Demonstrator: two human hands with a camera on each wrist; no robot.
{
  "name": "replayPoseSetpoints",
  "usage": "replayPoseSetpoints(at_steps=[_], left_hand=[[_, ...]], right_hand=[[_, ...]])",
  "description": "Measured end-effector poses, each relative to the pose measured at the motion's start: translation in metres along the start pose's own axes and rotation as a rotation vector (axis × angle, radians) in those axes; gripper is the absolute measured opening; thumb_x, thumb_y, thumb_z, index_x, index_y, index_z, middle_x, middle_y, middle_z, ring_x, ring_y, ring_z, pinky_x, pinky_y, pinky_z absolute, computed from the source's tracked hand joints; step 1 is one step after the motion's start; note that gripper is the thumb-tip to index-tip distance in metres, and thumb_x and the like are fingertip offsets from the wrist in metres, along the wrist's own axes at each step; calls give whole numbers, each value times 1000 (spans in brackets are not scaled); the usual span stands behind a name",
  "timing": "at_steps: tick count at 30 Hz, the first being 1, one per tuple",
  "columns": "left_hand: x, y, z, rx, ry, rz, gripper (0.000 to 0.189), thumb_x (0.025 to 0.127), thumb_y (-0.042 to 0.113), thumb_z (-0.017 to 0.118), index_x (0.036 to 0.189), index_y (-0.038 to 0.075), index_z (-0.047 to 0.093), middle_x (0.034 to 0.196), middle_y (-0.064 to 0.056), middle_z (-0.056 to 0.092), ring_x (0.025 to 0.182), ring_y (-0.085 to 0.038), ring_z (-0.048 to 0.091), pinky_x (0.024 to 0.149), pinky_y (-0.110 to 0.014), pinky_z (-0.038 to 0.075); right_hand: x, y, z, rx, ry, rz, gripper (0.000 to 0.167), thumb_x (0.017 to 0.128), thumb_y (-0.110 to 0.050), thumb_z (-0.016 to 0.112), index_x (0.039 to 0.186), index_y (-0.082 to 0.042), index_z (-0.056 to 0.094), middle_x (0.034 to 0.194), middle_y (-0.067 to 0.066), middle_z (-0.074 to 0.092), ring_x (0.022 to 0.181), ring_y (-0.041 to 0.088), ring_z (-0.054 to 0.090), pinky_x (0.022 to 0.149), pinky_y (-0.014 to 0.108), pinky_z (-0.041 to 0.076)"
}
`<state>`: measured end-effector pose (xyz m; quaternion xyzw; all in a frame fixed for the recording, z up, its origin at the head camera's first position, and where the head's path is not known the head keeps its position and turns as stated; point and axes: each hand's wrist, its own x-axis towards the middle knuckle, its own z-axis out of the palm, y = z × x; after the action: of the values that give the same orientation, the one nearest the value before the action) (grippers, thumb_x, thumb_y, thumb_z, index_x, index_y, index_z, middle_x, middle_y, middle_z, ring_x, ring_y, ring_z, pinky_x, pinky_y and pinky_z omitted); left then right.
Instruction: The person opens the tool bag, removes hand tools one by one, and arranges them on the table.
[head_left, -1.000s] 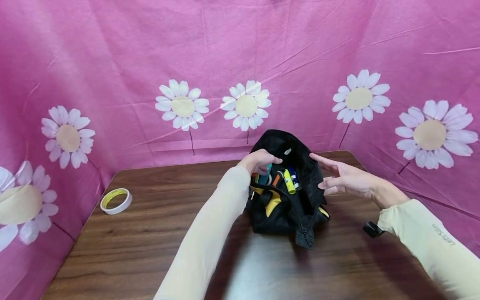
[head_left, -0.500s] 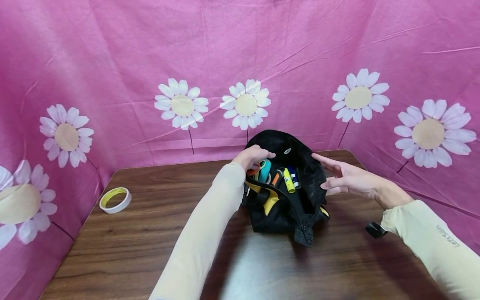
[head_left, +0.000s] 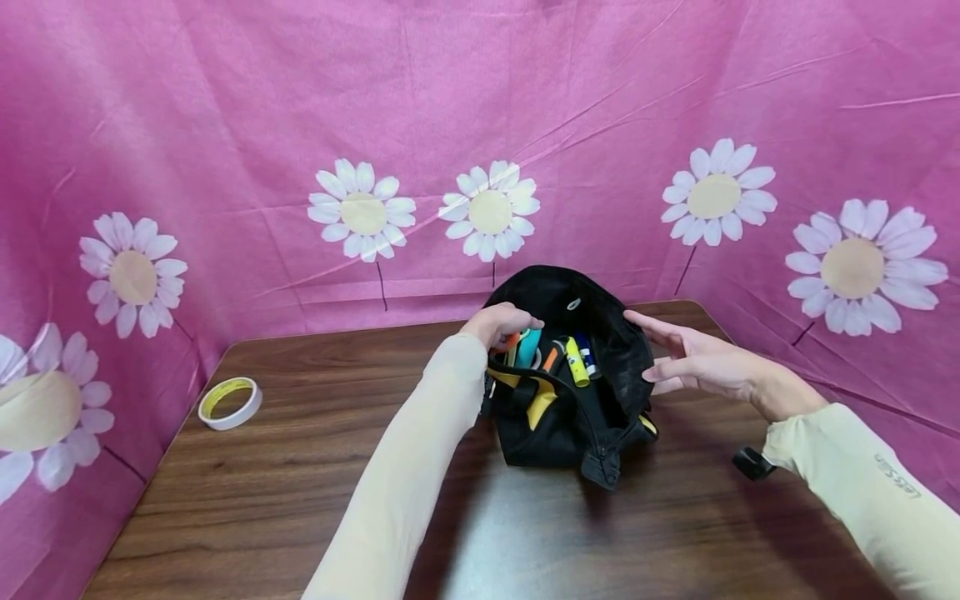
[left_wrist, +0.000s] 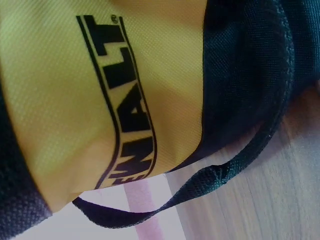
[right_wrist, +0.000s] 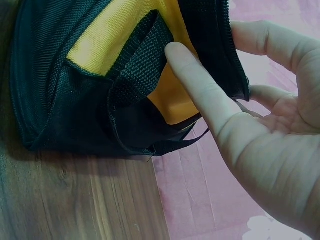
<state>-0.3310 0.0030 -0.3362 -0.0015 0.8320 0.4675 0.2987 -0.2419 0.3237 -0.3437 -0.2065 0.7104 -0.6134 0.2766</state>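
Observation:
A black and yellow tool bag stands unzipped on the table. My left hand reaches over its left rim, one finger extended and the other fingertips hidden; whether they grip something is unclear. Something orange shows beneath them, beside a teal roll. A yellow tube, a blue tube and an orange-and-grey item lie inside. My right hand holds the right side of the bag. In the right wrist view its thumb lies by the webbing handle, with fingers beyond the zipper edge.
A roll of white tape with a yellow core lies on the left of the brown wooden table. Pink flowered cloth hangs around the table. A black strap loops off the bag's side in the left wrist view.
My left hand has shifted left, and the bag's left rim has moved left as well. More of the teal roll and the orange thing shows. The right hand has hardly moved.

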Motion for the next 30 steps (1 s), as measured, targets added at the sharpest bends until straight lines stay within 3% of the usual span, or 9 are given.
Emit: replayPoseSetpoints(at_steps=[5, 8, 11, 13, 17, 19, 25, 27, 30], left_hand=[[0, -1, 4, 34, 38, -3, 57, 99, 34, 68, 142, 4, 47, 83, -6, 45, 71, -21, 48, 85, -36, 50], [1, -4, 7, 63, 55, 9, 53, 99, 33, 67, 137, 2, 49, 85, -8, 44, 87, -28, 49, 99, -43, 46], [4, -6, 8, 90, 52, 32, 34, 98, 31, 69, 109, 2, 54, 72, -4, 37, 78, -27, 45, 89, -41, 45], [7, -8, 9, 116, 48, 47, 32, 97, 30, 70, 90, 7, 50, 68, -1, 34, 74, -24, 43, 82, -38, 42], [11, -13, 11, 127, 45, 85, 29, 94, 24, 74, 76, 12, 53, 78, -1, 49, 80, -23, 50, 86, -39, 48], [13, -15, 12, 125, 30, 104, 23, 92, 17, 74, 77, 13, 57, 82, -1, 53, 86, -24, 53, 89, -42, 49], [18, -20, 16, 119, 4, 147, 15, 91, 1, 65, 81, 8, 56, 72, 0, 44, 79, -24, 45, 75, -39, 39], [20, -21, 17, 103, 23, 147, 5, 92, 2, 66, 97, 5, 64, 77, 0, 47, 81, -23, 47, 78, -39, 41], [22, -21, 20, 90, 56, 125, 36, 93, 11, 72, 127, 4, 62, 97, -1, 57, 91, -20, 52, 89, -40, 48]], right_hand=[[0, 1, -1, 10, -17, -10, 95, 96, 7, 61, 164, -17, -1, 165, 18, -22, 130, -1, 41, 97, 45, 54], [1, 2, -1, 20, -23, -16, 95, 96, 8, 60, 164, -16, -1, 165, 19, -21, 129, 2, 45, 97, 45, 55], [2, 2, -1, 28, -25, -20, 96, 95, 9, 60, 163, -15, -2, 165, 21, -20, 127, 6, 50, 96, 46, 55], [3, 2, -1, 31, -28, -23, 96, 95, 10, 60, 163, -14, -3, 164, 21, -19, 125, 9, 52, 95, 46, 55], [4, 3, -1, 34, -37, -30, 95, 95, 11, 59, 163, -13, -4, 164, 22, -19, 125, 10, 54, 95, 46, 56], [5, 3, -1, 34, -43, -34, 95, 95, 11, 59, 163, -13, -4, 164, 22, -19, 125, 10, 53, 95, 45, 56], [5, 5, -1, 36, -45, -34, 95, 95, 11, 58, 163, -14, -3, 164, 22, -20, 126, 8, 52, 95, 46, 55], [5, 5, -2, 37, -42, -29, 95, 96, 11, 58, 163, -14, -3, 164, 21, -21, 127, 7, 51, 95, 45, 55], [5, 4, -2, 31, -41, -23, 94, 96, 10, 58, 163, -15, -3, 164, 20, -23, 127, 6, 50, 96, 44, 55]])
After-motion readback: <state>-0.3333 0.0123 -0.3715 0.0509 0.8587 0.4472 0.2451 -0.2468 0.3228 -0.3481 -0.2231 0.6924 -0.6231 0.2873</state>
